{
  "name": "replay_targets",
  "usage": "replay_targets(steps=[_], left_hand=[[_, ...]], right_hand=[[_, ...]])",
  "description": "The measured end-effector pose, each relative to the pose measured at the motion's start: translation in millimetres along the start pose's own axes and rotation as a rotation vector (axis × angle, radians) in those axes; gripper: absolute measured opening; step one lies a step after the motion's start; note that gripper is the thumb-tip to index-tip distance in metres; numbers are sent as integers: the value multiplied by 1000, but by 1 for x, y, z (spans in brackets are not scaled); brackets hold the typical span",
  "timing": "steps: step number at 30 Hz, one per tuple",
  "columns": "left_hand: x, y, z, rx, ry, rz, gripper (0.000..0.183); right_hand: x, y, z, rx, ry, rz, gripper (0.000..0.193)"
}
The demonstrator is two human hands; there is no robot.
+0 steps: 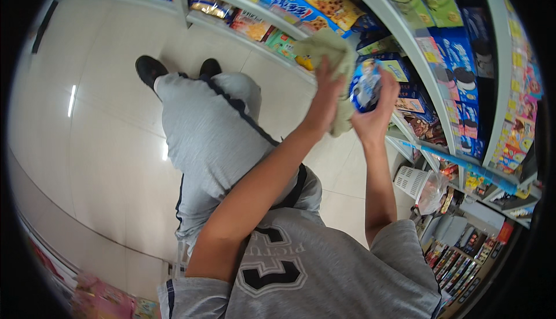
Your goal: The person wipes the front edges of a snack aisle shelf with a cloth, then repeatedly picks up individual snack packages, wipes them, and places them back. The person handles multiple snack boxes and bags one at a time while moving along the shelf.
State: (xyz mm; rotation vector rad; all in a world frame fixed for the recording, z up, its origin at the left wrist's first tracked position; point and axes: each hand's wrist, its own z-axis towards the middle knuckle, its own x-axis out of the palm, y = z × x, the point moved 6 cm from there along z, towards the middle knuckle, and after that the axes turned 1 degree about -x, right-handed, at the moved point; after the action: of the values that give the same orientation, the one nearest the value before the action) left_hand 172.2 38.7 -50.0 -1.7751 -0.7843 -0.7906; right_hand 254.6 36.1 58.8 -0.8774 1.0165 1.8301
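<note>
Within the right hand (383, 101), fingers curled around it, sits a glossy blue pack (365, 87), probably light, slippery and crushable, best held by its sides. Just beside, the left hand (328, 94) loosely grips a limp green cloth (341, 58); stocked shelves (379, 9) stand beyond.

Head-worn fisheye, downward, seemingly close

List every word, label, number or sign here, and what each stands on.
Printed wording is not copied here, only placed.
Blue package in the right hand: white print, blurred.
Gray shirt: large dark print and smaller letters.
Yellow cookie box: large lettering.
Blue cookie box: large white lettering.
Shelf tags: too small to read.
</note>
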Motion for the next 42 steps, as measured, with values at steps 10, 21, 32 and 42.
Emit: replay_targets(steps=[10, 21, 32, 42], left_hand=[[28, 7, -28, -516, 264, -265, 59], [2, 15, -17, -351, 70, 169, 59], [8, -15, -15, 121, 177, 519, 39], [4, -3, -2, -390, 283, 288, 43]], right_hand=[[-58, 11, -23, -51, -293, 354, 83], [-7, -1, -55, 173, -405, 390, 124], [-4, -29, -43, 342, 56, 44, 107], [-22, -3, -42, -153, 551, 56, 101]])
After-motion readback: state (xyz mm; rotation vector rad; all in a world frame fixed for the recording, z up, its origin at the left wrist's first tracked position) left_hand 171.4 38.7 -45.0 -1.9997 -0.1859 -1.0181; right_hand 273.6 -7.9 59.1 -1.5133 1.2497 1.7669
